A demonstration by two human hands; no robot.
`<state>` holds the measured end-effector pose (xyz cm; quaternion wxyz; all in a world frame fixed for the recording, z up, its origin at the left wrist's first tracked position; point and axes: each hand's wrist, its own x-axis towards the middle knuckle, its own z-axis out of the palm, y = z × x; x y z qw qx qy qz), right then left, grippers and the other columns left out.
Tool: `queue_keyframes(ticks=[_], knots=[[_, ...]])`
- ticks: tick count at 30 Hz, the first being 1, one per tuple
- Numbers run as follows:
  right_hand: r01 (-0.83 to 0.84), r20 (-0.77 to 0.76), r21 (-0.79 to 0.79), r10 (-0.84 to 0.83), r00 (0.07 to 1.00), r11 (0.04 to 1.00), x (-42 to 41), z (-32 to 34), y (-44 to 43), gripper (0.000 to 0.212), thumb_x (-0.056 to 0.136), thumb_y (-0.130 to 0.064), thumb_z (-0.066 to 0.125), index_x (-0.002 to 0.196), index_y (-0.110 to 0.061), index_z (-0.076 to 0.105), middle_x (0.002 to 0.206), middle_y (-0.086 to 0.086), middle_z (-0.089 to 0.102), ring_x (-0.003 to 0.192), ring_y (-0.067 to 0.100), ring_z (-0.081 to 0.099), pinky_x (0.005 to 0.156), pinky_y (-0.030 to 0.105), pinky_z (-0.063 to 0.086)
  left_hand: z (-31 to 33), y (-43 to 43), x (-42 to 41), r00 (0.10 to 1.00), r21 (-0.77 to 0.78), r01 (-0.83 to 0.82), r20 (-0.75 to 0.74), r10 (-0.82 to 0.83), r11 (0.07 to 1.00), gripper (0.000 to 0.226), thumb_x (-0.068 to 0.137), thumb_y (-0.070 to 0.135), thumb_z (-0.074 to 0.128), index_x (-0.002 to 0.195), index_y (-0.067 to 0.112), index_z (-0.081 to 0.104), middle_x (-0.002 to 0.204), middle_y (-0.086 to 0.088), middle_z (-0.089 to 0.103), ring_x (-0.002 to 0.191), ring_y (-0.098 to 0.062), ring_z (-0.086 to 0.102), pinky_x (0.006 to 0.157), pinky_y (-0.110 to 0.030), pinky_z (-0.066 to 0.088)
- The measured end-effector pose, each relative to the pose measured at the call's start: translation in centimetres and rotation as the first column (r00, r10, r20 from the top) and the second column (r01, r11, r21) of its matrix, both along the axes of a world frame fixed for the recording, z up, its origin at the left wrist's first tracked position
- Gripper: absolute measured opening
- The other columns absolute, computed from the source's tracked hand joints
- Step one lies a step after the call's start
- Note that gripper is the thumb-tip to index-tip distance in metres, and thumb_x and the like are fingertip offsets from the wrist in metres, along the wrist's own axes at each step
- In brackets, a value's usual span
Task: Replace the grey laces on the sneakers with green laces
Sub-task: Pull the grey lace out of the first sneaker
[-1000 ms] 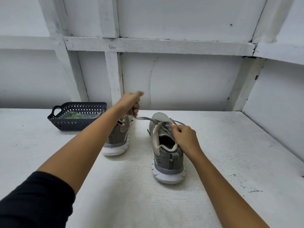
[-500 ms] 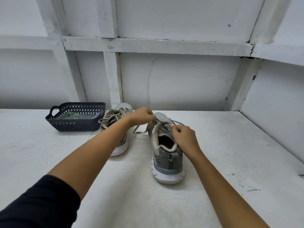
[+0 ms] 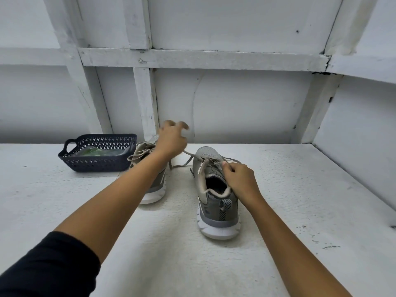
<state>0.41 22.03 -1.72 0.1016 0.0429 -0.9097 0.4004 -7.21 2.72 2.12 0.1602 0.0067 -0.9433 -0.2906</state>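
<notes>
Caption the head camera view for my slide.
Right hand grips lacing on the nearer sneaker; blurred left hand hovers over its loosened grey lace.

The left sneaker (image 3: 157, 185) and right sneaker (image 3: 216, 202) stand mid-way on the worktop (image 3: 300, 189). 1 loose lace (image 3: 188, 160) crosses the far end of the gap between them. A basket (image 3: 96, 161) blocks the far left. The near edge and the right side, up to the wall (image 3: 353, 129), lie open.
</notes>
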Motion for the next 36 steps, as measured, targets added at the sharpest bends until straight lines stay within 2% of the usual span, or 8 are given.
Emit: queue_keyframes(ticks=[4, 10, 17, 20, 23, 27, 32, 36], knots=[[-0.001, -0.007, 0.000, 0.001, 1.000, 1.000, -0.3, 0.0, 0.0, 0.049, 0.099, -0.031, 0.042, 0.051, -0.023, 0.034, 0.053, -0.003, 0.040, 0.054, 0.008, 0.038, 0.049, 0.022, 0.028, -1.7, 1.7, 0.3, 0.938, -0.341, 0.345, 0.172, -0.302, 0.875, 0.020, 0.084, 0.024, 0.059, 0.099, 0.029, 0.071, 0.125, -0.006, 0.052, 0.123, -0.028, 0.041, 0.104, -0.044, 0.034], [-0.017, -0.004, 0.002, 0.017, 1.000, 1.000, -0.4, -0.2, -0.2, 0.049, 0.099, -0.031, 0.041, 0.052, -0.023, 0.034, 0.054, -0.003, 0.040, 0.057, 0.013, 0.039, 0.050, 0.023, 0.029, -2.1, 2.2, 1.1, 0.958, -0.406, 0.285, 0.151, -0.243, 0.869, 0.023, 0.093, 0.030, 0.053, 0.106, 0.017, 0.066, 0.122, -0.007, 0.053, 0.117, -0.027, 0.045, 0.098, -0.041, 0.039], [-0.042, 0.028, -0.020, 0.042, 0.999, 0.999, -0.5, -0.1, 0.1, 0.048, 0.099, -0.033, 0.040, 0.055, -0.017, 0.045, 0.057, 0.000, 0.045, 0.066, 0.020, 0.045, 0.053, 0.027, 0.032, -1.1, 0.5, 0.4, 0.996, -0.079, -0.076, -0.052, 0.072, 0.994, 0.026, 0.090, 0.001, 0.038, 0.111, -0.003, 0.053, 0.118, -0.021, 0.046, 0.103, -0.038, 0.051, 0.088, -0.040, 0.042], [-0.007, 0.104, -0.059, 0.013, 0.995, 0.998, -1.6, 0.6, 0.5, 0.047, 0.101, -0.034, 0.035, 0.084, -0.004, 0.068, 0.078, 0.009, 0.057, 0.080, 0.024, 0.052, 0.069, 0.028, 0.039, -1.1, 0.6, 0.7, 1.000, -0.125, -0.006, 0.028, 0.010, 0.992, 0.043, 0.089, 0.000, 0.038, 0.130, 0.007, 0.048, 0.133, -0.019, 0.038, 0.117, -0.038, 0.045, 0.099, -0.043, 0.039], [0.000, 0.138, -0.168, 0.024, 0.990, 0.986, -4.2, 0.9, 1.2, 0.030, 0.097, -0.024, 0.048, 0.095, -0.006, 0.071, 0.093, 0.017, 0.069, 0.089, 0.033, 0.066, 0.081, 0.039, 0.055, -1.7, 1.3, 1.0, 0.982, -0.287, 0.179, 0.107, -0.154, 0.941, 0.046, 0.090, 0.007, 0.045, 0.134, 0.020, 0.051, 0.141, -0.014, 0.035, 0.126, -0.035, 0.037, 0.109, -0.043, 0.031], [-0.131, 0.157, 0.062, 0.120, 0.980, 0.990, -6.1, 0.7, 1.6, 0.030, 0.091, -0.014, 0.059, 0.119, -0.006, 0.064, 0.119, 0.011, 0.064, 0.112, 0.023, 0.058, 0.088, 0.020, 0.039, -3.0, 2.4, 1.0, 0.962, -0.325, 0.239, 0.207, -0.178, 0.915, 0.029, 0.093, 0.020, 0.050, 0.119, 0.020, 0.063, 0.132, -0.013, 0.044, 0.124, -0.034, 0.039, 0.106, -0.042, 0.033], [-0.191, 0.150, 0.158, 0.168, 0.974, 0.969, -7.4, -0.2, 1.3, 0.017, 0.088, -0.016, 0.063, 0.098, -0.003, 0.067, 0.101, 0.011, 0.067, 0.088, 0.020, 0.056, 0.072, 0.023, 0.037, -3.1, 2.9, 1.2, 0.961, -0.286, 0.220, 0.230, -0.156, 0.932, 0.026, 0.097, 0.023, 0.041, 0.110, 0.005, 0.055, 0.120, -0.017, 0.054, 0.112, -0.034, 0.050, 0.095, -0.042, 0.040], [-0.223, 0.123, 0.072, 0.213, 0.969, 0.972, -7.2, 1.6, 1.6, 0.018, 0.089, -0.021, 0.062, 0.084, -0.006, 0.068, 0.075, 0.004, 0.064, 0.075, 0.016, 0.057, 0.068, 0.027, 0.041, -1.6, 3.2, 1.8, 0.967, -0.172, 0.207, 0.184, -0.175, 0.963, 0.021, 0.094, 0.021, 0.045, 0.105, 0.009, 0.058, 0.110, -0.010, 0.064, 0.103, -0.028, 0.056, 0.083, -0.034, 0.044]])
